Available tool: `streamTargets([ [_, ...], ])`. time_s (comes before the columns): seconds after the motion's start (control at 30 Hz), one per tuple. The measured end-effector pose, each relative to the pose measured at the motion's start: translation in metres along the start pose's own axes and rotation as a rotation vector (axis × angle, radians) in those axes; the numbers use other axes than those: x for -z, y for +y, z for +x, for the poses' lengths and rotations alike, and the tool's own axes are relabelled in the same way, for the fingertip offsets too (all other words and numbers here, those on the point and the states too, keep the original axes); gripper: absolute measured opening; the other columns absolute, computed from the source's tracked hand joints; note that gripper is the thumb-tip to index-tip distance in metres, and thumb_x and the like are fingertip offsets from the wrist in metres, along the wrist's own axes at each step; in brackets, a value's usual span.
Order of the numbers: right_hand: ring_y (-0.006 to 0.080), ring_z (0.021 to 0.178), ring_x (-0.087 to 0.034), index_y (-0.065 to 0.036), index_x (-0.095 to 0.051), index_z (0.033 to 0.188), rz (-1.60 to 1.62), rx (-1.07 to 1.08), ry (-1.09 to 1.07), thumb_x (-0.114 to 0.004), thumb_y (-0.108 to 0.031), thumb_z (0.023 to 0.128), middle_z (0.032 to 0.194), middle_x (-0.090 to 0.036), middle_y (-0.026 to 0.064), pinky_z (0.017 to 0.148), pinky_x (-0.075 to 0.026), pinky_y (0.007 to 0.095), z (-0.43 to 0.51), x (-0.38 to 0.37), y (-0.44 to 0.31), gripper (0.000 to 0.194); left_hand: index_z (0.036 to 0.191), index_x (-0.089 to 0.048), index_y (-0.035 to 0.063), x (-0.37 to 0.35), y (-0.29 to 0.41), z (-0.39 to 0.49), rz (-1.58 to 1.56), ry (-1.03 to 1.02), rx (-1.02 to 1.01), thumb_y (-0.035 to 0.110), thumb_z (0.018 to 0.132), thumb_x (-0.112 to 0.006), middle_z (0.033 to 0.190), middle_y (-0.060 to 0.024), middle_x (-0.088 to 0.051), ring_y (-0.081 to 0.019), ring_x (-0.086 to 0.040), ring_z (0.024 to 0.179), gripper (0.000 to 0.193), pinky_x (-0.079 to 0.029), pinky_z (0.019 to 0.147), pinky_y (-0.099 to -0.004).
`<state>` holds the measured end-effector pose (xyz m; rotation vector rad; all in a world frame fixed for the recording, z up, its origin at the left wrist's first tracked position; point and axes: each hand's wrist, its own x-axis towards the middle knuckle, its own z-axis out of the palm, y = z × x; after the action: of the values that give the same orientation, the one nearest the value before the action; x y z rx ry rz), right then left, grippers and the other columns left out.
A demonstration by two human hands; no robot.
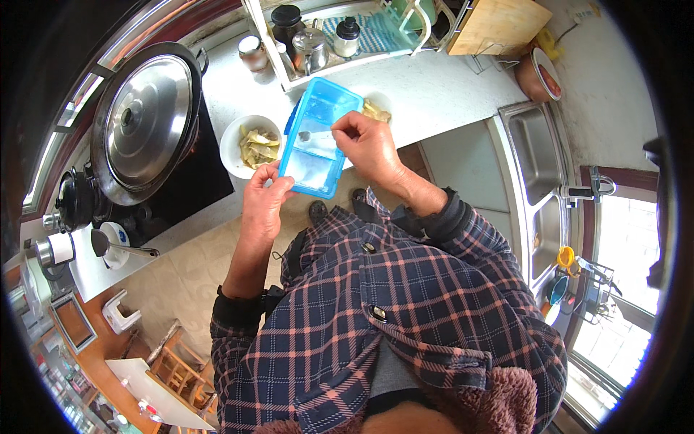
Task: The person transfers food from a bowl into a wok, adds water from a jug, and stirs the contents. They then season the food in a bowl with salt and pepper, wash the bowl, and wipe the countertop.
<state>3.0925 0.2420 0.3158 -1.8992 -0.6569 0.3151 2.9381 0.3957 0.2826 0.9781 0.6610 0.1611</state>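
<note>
My left hand (265,198) grips the near corner of a blue plastic seasoning box (310,187), thumb on its rim. The box is divided into compartments, and white granules (309,169) lie in the near ones. My right hand (370,145) pinches the handle of a small, pale spoon (320,136), its tip over the middle compartment. To the left of the box is a white bowl (229,149) of yellow-green vegetable pieces (259,146). A second bowl (382,100) with similar pieces (375,111) is partly hidden behind the box and my right hand.
A large lidded wok (154,119) sits on the black stove (209,179) at left. At the back stand a jar (252,53), a metal pot (310,46) and a shaker (347,37) by a white rack (274,49). A double sink (534,157) lies right.
</note>
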Motion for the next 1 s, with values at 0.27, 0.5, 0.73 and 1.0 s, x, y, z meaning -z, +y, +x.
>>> streamTargets([
  [0.27,0.0077,0.061,-0.057,0.001,-0.062,0.09,0.296,-0.295,-0.083,-0.062,-0.007,0.087,0.072,-0.061,0.0029,0.055,-0.048,0.022,0.01,0.017,0.004,0.009,0.073,-0.047,0.0099,0.01,0.004,0.003,-0.039,0.032,0.005,0.0,0.078,-0.063,0.12,-0.0113,-0.057,-0.0184,-0.062,0.091,0.02,-0.055,0.08,-0.0385],
  [0.5,0.0148,0.062,-0.061,-0.001,-0.062,0.083,-0.114,0.116,-0.03,-0.063,-0.005,0.081,0.073,-0.065,0.0076,0.057,-0.049,0.0289,0.005,-0.004,0.004,0.005,0.074,-0.047,0.0097,0.006,0.002,0.002,0.007,0.03,0.018,0.001,0.078,-0.064,0.121,-0.0118,-0.056,-0.0191,-0.062,0.091,0.019,-0.054,0.08,-0.0373],
  [0.73,0.0092,0.064,-0.061,0.0,-0.063,0.088,0.084,-0.167,-0.089,-0.063,-0.007,0.084,0.073,-0.065,0.0038,0.057,-0.05,0.0258,0.005,-0.001,0.005,0.008,0.074,-0.047,0.0102,0.007,0.0,0.0,-0.022,0.042,0.012,0.002,0.077,-0.065,0.121,-0.0126,-0.057,-0.0187,-0.061,0.09,0.02,-0.053,0.081,-0.0379],
  [1.0,0.0083,0.059,-0.057,0.003,-0.061,0.089,0.458,-0.363,-0.018,-0.064,-0.006,0.085,0.072,-0.062,0.0048,0.054,-0.049,0.0217,0.009,0.035,0.025,0.01,0.078,-0.049,0.0092,0.025,0.007,-0.003,-0.016,0.142,-0.018,0.001,0.078,-0.063,0.109,-0.0108,-0.061,-0.0178,-0.062,0.088,0.016,-0.055,0.077,-0.0348],
])
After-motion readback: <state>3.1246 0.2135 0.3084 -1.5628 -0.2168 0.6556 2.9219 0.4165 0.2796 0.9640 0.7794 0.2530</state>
